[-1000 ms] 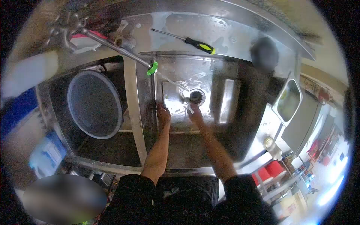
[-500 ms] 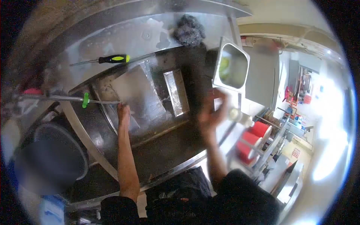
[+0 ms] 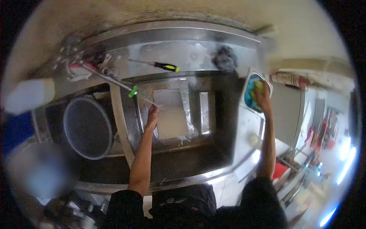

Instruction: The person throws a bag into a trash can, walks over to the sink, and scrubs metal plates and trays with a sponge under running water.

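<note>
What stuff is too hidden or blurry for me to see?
In the head view:
Yellow-green thing: partly hidden by the right hand.
Left hand: too blurred to tell what it holds, if anything.
Under the pale rectangle: hidden by it.
Lower-left shape: too blurred to name.
Far red things: too small to name.

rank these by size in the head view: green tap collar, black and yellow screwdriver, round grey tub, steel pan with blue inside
1. Round grey tub
2. Steel pan with blue inside
3. Black and yellow screwdriver
4. Green tap collar
</note>
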`<state>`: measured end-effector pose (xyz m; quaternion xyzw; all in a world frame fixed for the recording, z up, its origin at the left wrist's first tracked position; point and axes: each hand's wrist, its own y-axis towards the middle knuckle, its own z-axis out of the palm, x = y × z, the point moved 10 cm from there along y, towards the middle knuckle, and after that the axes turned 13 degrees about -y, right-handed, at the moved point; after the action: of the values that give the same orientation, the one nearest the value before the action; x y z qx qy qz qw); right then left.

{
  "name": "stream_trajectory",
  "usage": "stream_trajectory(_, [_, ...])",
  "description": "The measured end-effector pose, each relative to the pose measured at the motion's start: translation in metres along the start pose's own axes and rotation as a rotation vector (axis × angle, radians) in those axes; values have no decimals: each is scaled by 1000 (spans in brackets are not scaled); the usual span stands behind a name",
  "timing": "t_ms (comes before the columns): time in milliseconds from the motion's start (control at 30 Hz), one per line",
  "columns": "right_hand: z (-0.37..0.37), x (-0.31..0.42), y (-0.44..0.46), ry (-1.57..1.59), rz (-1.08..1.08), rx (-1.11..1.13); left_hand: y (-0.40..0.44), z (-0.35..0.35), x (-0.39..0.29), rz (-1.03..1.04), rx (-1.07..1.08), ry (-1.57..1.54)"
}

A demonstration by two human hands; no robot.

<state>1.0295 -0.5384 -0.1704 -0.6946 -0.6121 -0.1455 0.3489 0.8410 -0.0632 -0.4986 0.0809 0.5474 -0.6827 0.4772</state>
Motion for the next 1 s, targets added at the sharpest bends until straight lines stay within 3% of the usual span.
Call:
stream_trajectory(33, [-9,72,-36,56,-7,-115,-19,18,-17,-45,31,-122])
stream_trajectory(100, [12,123,-77,189,5,-112,-39,30,-19,-93,46,-238])
stream_trajectory(167, [95,123,-96,258,-114,72,-42,36,-11,-162,52,-534])
stream_trajectory(200, [135,158,-98,118,-233,131,-45,34,-16,-80,36,-549])
stream_trajectory(233, [197,138,-99,47,-127,186,-48,35,-16,-78,36,-540])
stream_trajectory(267, [252,130,-101,-107,-151,108,-51,33,-14,-109,16,-524])
stream_trajectory(300, [311,136,-107,-559,-321,49,-55,32,-13,-142,-2,-501])
stream_trajectory(333, [333,132,-108,-538,-306,38,-60,33,-20,-86,-15,-448])
stream_trajectory(400, [394,170,-129,-587,-778,167,-63,0,-2,-107,-77,-333])
stream_trajectory(467, [382,176,-87,-478,-666,24,-71,-20,-9,-148,-196,-175])
stream_trajectory(533, [380,170,-70,-503,-534,-41,-89,3,-49,-184,-151,0])
stream_trajectory(567, [424,164,-81,-638,-679,234,-93,13,-59,-213,-91,162])
stream_trajectory(600, [461,153,-92,-768,-828,510,-77,-2,-40,-61,-27,-36])
stream_trajectory(700, [460,132,-59,-778,-820,487,-62,-38,-6,-74,-69,109])
stream_trajectory(733, [379,183,-47,-222,-592,106,-43,-51,19,-121,5,142])
stream_trajectory(767, [385,186,-45,-227,-587,105,-48,-40,9,-126,10,141])
stream_trajectory(833, [412,208,-71,-353,-1049,175,-72,-25,-27,-215,-178,277])
stream_trajectory(867, [444,170,-50,-362,-730,570,-66,-8,-34,-163,-84,174])
stream_trajectory(900, [445,170,-50,-360,-726,563,-68,0,-40,-163,-79,180])
stream_trajectory(967, [413,204,-54,-246,-941,159,-71,31,-68,-10,22,56])
stream_trajectory(1000, [398,230,-71,-404,-1111,175,-70,31,-66,-7,21,56])
